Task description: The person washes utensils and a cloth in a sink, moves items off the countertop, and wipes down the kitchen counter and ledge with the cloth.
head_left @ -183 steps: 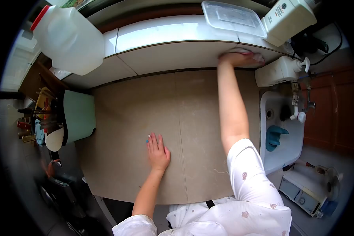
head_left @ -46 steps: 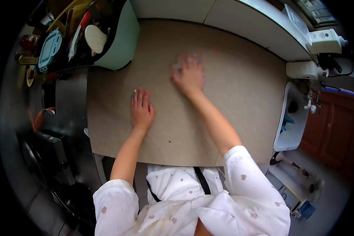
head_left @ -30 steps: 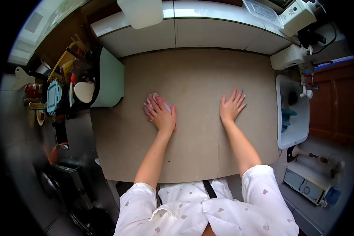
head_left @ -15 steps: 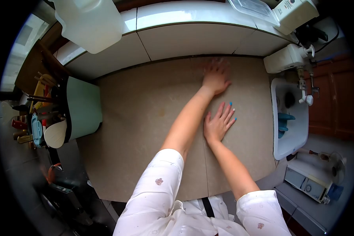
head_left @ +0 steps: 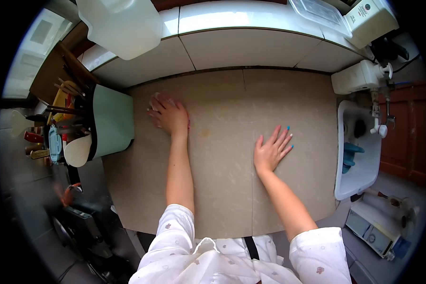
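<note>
My left hand [head_left: 171, 115] presses flat on a thin pink-and-white cloth [head_left: 189, 123] at the countertop's far left. Only edges of the cloth show round the fingers and beside the palm; the rest is hidden under the hand. Resting palm down right of the middle, my right hand [head_left: 269, 154] has its fingers spread and nothing in it. Some of its nails are blue. Beneath both hands lies the beige countertop [head_left: 222, 189], with faint streaks and a small yellowish spot left of its middle.
A pale green utensil holder [head_left: 112, 120] full of kitchen tools stands at the left edge. On the right is a white sink [head_left: 341, 180] with a blue-green object [head_left: 351, 154] inside. A translucent jug [head_left: 123, 28] sits on the white-tiled ledge [head_left: 241, 21] at the back.
My left hand has swept from the back middle of the countertop to the far left with the cloth under it. The right hand stays in place on the counter.
</note>
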Available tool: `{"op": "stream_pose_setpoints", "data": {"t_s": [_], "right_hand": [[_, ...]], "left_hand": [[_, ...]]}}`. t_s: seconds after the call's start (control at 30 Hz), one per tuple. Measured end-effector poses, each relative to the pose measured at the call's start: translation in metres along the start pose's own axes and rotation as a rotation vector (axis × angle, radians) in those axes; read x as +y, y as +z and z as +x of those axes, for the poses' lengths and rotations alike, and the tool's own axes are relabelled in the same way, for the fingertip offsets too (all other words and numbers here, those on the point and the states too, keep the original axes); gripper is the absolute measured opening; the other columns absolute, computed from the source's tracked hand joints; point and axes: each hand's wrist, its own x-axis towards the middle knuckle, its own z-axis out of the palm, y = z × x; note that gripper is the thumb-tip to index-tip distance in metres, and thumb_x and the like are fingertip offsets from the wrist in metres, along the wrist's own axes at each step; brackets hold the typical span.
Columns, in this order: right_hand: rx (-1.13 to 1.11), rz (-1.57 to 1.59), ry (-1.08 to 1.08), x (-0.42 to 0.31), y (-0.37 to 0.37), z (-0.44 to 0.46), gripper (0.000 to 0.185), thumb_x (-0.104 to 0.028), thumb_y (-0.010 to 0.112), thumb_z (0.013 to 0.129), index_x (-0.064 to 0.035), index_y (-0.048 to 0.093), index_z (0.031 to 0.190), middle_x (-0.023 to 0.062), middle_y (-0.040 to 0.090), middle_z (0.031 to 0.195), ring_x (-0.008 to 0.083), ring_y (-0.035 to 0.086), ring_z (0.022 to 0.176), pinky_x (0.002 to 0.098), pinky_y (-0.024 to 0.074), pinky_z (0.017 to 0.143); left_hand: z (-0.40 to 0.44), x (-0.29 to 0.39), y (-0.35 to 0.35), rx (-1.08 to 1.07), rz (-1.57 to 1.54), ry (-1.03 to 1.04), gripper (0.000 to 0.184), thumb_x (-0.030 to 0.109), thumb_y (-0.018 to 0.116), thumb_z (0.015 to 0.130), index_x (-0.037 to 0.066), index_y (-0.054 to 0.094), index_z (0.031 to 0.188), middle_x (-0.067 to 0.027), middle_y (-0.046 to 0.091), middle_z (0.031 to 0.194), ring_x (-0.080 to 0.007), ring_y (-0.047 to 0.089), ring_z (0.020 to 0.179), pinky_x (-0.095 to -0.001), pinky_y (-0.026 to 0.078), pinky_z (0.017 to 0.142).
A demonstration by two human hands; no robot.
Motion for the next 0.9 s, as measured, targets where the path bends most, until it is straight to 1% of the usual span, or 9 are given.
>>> {"op": "stream_pose_setpoints", "data": {"t_s": [0.1, 0.23, 0.27, 0.37, 0.43, 0.53, 0.7, 0.83, 0.9], "right_hand": [[0.003, 0.012, -0.012, -0.002, -0.002, 0.001, 0.067, -0.035, 0.047, 0.079, -0.0081, 0.019, 0.133, 0.0157, 0.012, 0.14, 0.034, 0.009, 0.129, 0.0509, 0.0055, 0.101], [0.004, -0.01, -0.005, 0.0, 0.0, 0.0, 0.066, -0.035, 0.046, 0.079, -0.0083, 0.019, 0.133, 0.0151, 0.012, 0.14, 0.033, 0.009, 0.129, 0.0503, 0.0054, 0.102], [0.014, -0.018, -0.001, -0.001, 0.001, 0.0, 0.066, -0.035, 0.046, 0.079, -0.0084, 0.019, 0.133, 0.0149, 0.013, 0.14, 0.0327, 0.008, 0.129, 0.0501, 0.0053, 0.102], [0.013, -0.034, -0.004, -0.001, 0.0, 0.001, 0.066, -0.034, 0.046, 0.079, -0.0084, 0.019, 0.133, 0.0147, 0.012, 0.14, 0.0326, 0.008, 0.129, 0.0498, 0.0052, 0.102], [0.011, -0.037, -0.006, -0.003, -0.002, 0.002, 0.066, -0.034, 0.046, 0.079, -0.0084, 0.019, 0.133, 0.0147, 0.013, 0.14, 0.0327, 0.008, 0.129, 0.0498, 0.0053, 0.102], [0.003, -0.041, -0.008, -0.003, -0.004, -0.002, 0.066, -0.033, 0.047, 0.079, -0.0082, 0.019, 0.133, 0.0148, 0.013, 0.14, 0.0328, 0.008, 0.129, 0.0497, 0.0055, 0.102], [0.004, -0.047, -0.007, -0.004, -0.006, 0.002, 0.066, -0.033, 0.047, 0.079, -0.0075, 0.019, 0.133, 0.0149, 0.013, 0.14, 0.0328, 0.008, 0.129, 0.0496, 0.0057, 0.102], [-0.022, -0.038, -0.003, -0.004, -0.004, 0.0, 0.067, -0.032, 0.048, 0.078, -0.0078, 0.019, 0.133, 0.015, 0.013, 0.139, 0.0326, 0.008, 0.129, 0.0492, 0.0055, 0.102], [-0.015, -0.043, 0.009, -0.002, -0.003, 0.001, 0.067, -0.032, 0.048, 0.078, -0.0079, 0.019, 0.134, 0.015, 0.013, 0.139, 0.0325, 0.008, 0.129, 0.0491, 0.0054, 0.102]], "left_hand": [[-0.01, 0.027, 0.0, -0.125, -0.123, 0.263, 0.049, 0.017, 0.049, 0.075, 0.007, 0.04, 0.122, -0.0134, 0.033, 0.13, -0.0359, 0.031, 0.118, -0.0496, 0.029, 0.092], [-0.043, 0.073, -0.008, -0.267, -0.697, 0.674, 0.044, 0.0, 0.046, 0.072, 0.008, 0.045, 0.116, -0.0152, 0.041, 0.123, -0.0311, 0.042, 0.111, -0.0404, 0.032, 0.093], [-0.044, 0.065, -0.007, -0.253, -0.689, 0.664, 0.044, 0.0, 0.046, 0.072, 0.008, 0.045, 0.116, -0.0152, 0.041, 0.123, -0.0311, 0.042, 0.111, -0.0404, 0.032, 0.093], [-0.018, 0.037, -0.01, -0.192, -1.059, -0.047, 0.043, 0.001, 0.037, 0.081, 0.004, 0.038, 0.123, -0.0139, 0.039, 0.128, -0.0239, 0.048, 0.108, -0.0336, 0.04, 0.087], [0.034, 0.023, -0.009, 0.252, -1.21, -0.295, 0.042, 0.006, 0.03, 0.086, 0.003, 0.03, 0.128, -0.0137, 0.036, 0.13, -0.0222, 0.048, 0.108, -0.0319, 0.039, 0.089], [0.11, 0.02, -0.036, 0.399, -1.485, -0.601, 0.045, 0.013, 0.024, 0.09, -0.001, 0.016, 0.132, -0.0157, 0.021, 0.136, -0.0236, 0.032, 0.121, -0.032, 0.024, 0.101], [0.159, 0.068, -0.036, 0.585, -1.232, -0.569, 0.056, 0.02, 0.028, 0.09, 0.001, -0.003, 0.133, -0.0186, -0.003, 0.14, -0.0264, 0.012, 0.129, -0.0358, 0.012, 0.105], [0.102, 0.128, -0.007, 0.585, -1.112, -0.249, 0.061, 0.016, 0.031, 0.088, 0.0, -0.008, 0.132, -0.0218, -0.011, 0.138, -0.0338, -0.006, 0.129, -0.0476, 0.001, 0.102], [0.079, 0.145, -0.02, 0.468, -0.99, -0.217, 0.061, 0.015, 0.028, 0.088, 0.001, -0.012, 0.132, -0.0227, -0.013, 0.137, -0.0335, -0.005, 0.129, -0.0434, 0.002, 0.103]]}}
